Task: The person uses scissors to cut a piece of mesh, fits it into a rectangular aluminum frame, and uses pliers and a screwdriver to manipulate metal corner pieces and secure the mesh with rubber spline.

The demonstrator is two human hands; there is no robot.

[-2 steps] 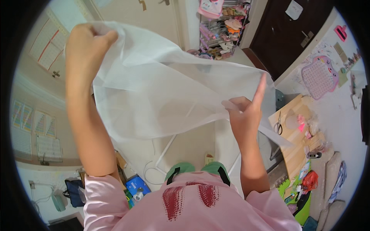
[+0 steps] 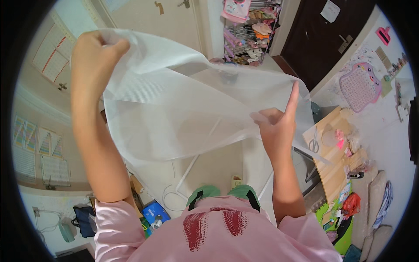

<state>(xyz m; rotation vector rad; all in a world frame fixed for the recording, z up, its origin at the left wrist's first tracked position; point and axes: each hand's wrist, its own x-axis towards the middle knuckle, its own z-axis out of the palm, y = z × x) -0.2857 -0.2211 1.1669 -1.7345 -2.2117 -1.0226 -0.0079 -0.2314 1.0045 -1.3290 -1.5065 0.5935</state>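
Note:
A thin, see-through white sheet [image 2: 174,118] hangs in the air in front of me, stretched between my two hands. Whether it is plastic or sheer fabric, I cannot tell. At its upper left corner my left hand [image 2: 94,52] is closed in a fist round the gathered edge. My right hand [image 2: 279,131], lower and to the right, pinches the sheet between thumb and curled fingers. Its index finger points up against the raised far edge. A fold runs slantwise across the middle, and a narrow strip trails to the right past my right wrist.
To the right stands a wooden table [image 2: 325,170] bearing scissors [image 2: 314,144] and small items. A shoe rack [image 2: 251,39] is at the back beside a dark door [image 2: 327,32]. Cables [image 2: 168,198] and a blue packet [image 2: 156,213] lie on the floor at lower left.
My left hand has shifted slightly left and down with its corner of the sheet. The sheet's folds have changed a little; my right hand keeps nearly the same place.

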